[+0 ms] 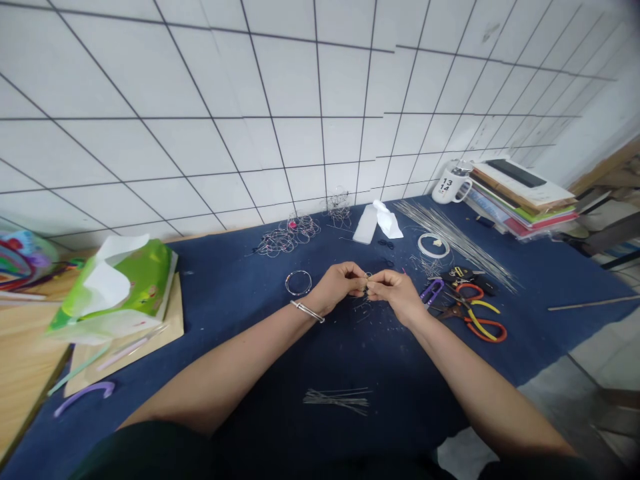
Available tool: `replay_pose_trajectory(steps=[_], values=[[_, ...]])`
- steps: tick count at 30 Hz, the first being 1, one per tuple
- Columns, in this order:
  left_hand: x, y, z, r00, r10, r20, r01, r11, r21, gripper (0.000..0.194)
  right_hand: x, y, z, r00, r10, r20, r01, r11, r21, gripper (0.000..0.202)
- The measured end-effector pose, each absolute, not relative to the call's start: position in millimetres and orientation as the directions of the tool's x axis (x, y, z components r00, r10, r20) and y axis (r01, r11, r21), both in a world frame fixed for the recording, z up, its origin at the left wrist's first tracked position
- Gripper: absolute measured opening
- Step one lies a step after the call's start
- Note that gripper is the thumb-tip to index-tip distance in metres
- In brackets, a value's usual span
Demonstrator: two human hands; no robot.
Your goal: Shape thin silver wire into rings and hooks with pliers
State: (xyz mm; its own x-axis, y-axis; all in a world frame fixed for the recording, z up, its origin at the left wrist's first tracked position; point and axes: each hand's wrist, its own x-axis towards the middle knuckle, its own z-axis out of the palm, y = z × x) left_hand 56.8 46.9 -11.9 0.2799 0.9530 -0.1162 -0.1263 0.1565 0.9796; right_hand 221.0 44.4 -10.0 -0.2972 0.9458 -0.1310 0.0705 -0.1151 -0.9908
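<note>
Meeting above the desk (235,300), the left hand (344,285) and right hand (393,291) pinched a small wiry piece (367,281) between them, equally near; its long axis I couldn't tell.

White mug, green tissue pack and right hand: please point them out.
White mug (445,189), head view: printed side.
Green tissue pack (145,279), head view: green wrapper.
Right hand (398,293), head view: its back.

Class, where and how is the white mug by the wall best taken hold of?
Probably by the handle, coming from the near right: the mug stands upright with its handle looping out rightward, and the tiled wall lies behind it.
</note>
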Motion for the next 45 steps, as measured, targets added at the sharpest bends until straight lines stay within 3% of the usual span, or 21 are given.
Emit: replay_pose_trajectory(steps=[4,6,8,11,14,15,17,21,28,34,38,45], values=[[46,54,-8,0.385,0.914,-0.130,0.080,0.107,0.991,0.018,237,54,5,-0.378,0.918,-0.119,0.434,0.062,-0.899,0.024],[41,57,-6,0.413,0.902,-0.126,0.211,0.040,0.977,0.017,245,56,17,-0.421,0.906,-0.053,0.635,0.252,-0.730,0.021],[38,57,-4,0.455,0.882,-0.127,0.335,-0.038,0.941,0.017,248,51,31,-0.495,0.867,-0.063,0.729,0.374,-0.573,0.024],[35,57,3,0.534,0.838,-0.112,0.480,-0.192,0.856,0.018,237,28,43,-0.757,0.629,-0.176,0.615,0.597,-0.514,0.025],[33,57,12,0.550,0.833,-0.056,0.556,-0.314,0.770,0.018,217,-4,42,-0.903,0.339,-0.264,0.428,0.756,-0.494,0.025],[32,58,14,0.540,0.841,-0.042,0.570,-0.328,0.753,0.019,211,-14,39,-0.919,0.273,-0.283,0.382,0.793,-0.474,0.025],[30,59,18,0.511,0.859,-0.032,0.594,-0.326,0.735,0.021,201,-29,34,-0.918,0.263,-0.296,0.366,0.847,-0.385,0.028],[27,60,21,0.467,0.883,-0.044,0.617,-0.291,0.731,0.023,196,-37,31,-0.919,0.261,-0.295,0.353,0.877,-0.325,0.021],[29,57,24,0.569,0.821,-0.046,0.554,-0.342,0.759,0.022,205,-20,38,-0.906,0.237,-0.350,0.369,0.847,-0.382,0.018],[30,54,28,0.716,0.697,-0.041,0.454,-0.420,0.786,0.022,218,4,40,-0.864,0.413,-0.289,0.503,0.747,-0.436,0.013],[28,53,34,0.783,0.612,-0.111,0.420,-0.389,0.820,0.017,229,24,34,-0.806,0.526,-0.271,0.590,0.675,-0.443,0.011],[25,53,28,0.822,0.553,-0.133,0.383,-0.364,0.849,0.009,232,31,27,-0.847,0.431,-0.310,0.531,0.671,-0.517,0.012]])
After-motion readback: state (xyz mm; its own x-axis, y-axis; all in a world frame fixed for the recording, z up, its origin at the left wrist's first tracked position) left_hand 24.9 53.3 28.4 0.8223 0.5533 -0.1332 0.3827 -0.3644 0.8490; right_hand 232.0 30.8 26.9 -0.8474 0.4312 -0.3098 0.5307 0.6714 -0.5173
